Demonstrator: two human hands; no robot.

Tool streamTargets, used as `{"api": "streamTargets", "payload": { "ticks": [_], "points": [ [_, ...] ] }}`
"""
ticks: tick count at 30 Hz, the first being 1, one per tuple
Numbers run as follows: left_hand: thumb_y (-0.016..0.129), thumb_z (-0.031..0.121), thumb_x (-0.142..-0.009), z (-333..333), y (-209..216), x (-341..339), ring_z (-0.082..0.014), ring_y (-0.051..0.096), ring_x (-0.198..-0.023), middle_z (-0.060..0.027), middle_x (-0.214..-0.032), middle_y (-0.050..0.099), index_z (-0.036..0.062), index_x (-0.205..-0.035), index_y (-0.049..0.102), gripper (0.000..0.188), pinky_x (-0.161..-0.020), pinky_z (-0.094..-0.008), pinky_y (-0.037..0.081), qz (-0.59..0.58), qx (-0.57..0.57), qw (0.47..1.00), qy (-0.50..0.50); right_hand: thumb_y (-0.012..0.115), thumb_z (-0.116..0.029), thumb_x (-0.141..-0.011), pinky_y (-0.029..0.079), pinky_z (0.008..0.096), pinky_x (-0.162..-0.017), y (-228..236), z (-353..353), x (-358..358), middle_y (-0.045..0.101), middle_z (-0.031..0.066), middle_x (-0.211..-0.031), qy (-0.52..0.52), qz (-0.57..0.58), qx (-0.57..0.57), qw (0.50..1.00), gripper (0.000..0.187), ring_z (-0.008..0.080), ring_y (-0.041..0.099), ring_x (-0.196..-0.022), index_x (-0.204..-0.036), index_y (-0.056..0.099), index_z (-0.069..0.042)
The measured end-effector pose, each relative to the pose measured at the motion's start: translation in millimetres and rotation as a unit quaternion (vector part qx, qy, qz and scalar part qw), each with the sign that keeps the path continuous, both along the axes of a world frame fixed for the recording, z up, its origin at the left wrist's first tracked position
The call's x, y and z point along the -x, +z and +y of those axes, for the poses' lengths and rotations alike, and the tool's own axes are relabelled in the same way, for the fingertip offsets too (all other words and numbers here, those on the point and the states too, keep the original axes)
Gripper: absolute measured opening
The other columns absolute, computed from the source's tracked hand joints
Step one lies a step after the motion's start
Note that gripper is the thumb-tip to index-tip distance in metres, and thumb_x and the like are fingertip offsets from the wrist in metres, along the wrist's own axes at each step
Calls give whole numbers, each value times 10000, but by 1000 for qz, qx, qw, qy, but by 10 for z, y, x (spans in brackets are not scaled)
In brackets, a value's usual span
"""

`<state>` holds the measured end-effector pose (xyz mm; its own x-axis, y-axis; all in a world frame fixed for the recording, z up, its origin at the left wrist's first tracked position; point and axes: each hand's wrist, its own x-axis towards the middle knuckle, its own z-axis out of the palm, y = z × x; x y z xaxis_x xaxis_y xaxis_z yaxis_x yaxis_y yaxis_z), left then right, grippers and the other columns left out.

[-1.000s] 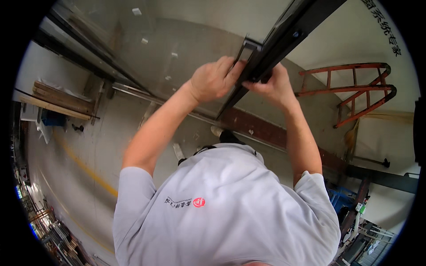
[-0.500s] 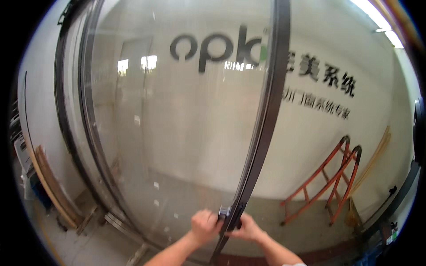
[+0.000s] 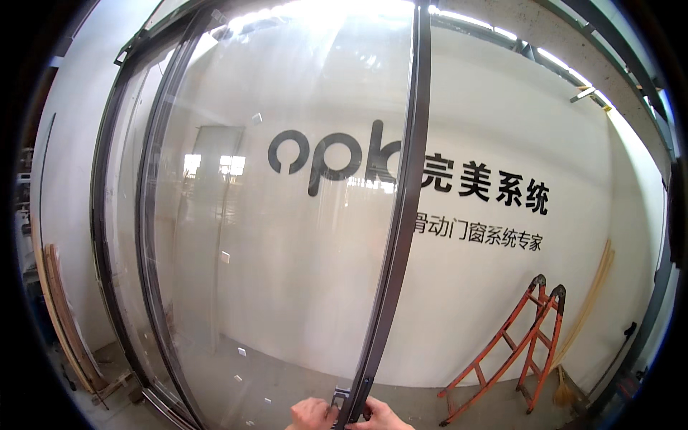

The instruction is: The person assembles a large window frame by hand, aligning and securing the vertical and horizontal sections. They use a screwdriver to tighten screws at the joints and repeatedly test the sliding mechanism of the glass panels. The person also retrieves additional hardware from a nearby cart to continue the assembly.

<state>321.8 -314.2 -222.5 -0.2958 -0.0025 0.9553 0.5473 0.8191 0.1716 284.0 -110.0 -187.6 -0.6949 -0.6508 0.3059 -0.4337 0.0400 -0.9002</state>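
A tall glass door panel (image 3: 287,236) with a dark frame stands in front of me. Its upright frame edge (image 3: 390,287) runs down to both my hands at the picture's lower rim. My left hand (image 3: 313,413) is closed at the small metal door handle (image 3: 340,395) on the glass side of that edge. From the other side, my right hand (image 3: 381,416) curls its fingers round the frame edge, beside a dark fitting (image 3: 368,388). The picture's lower rim cuts off both hands, and some fingertips are hidden behind the frame.
Behind the glass, a white wall (image 3: 487,287) carries large dark lettering. A red folding ladder (image 3: 509,342) stands at the right, near a broom (image 3: 563,394) and long thin wooden strips (image 3: 586,301). Wooden boards (image 3: 68,315) lean at the far left, beside the outer door frame (image 3: 104,236).
My view has tilted upward, so hands, handle and ladder sit lower in the picture. The frame edge stands farther left against the wall lettering. Both hands keep their hold.
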Motion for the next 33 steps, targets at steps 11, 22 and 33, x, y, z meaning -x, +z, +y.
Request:
{"api": "streamTargets", "payload": {
  "ticks": [11,22,33],
  "points": [
    [594,490,-1009,173,-378,62,-136,647,-921,-71,-994,724,74,-1253,664,487,-811,-331,542,-229,-266,908,-228,876,-136,-797,492,361,-1024,-265,-49,131,635,64,-1306,33,-39,77,996,684,177,595,-1193,-1390,551,-30],
    [651,456,-974,69,-350,-81,-268,711,-1003,-140,-1127,732,116,-1417,557,566,-886,-379,555,-267,-187,927,-185,874,-189,-795,501,304,-957,-66,-24,39,653,43,-1150,-45,32,-56,997,598,124,608,-1060,-1279,584,7],
    [733,175,-693,37,194,-97,-309,586,-537,-81,-608,559,108,-649,576,176,-477,-438,460,4,-47,998,41,855,-160,-814,474,311,-1018,-15,-1,-59,654,33,-1191,-91,30,-132,987,594,125,589,-1125,-1311,578,12]
  ]
}}
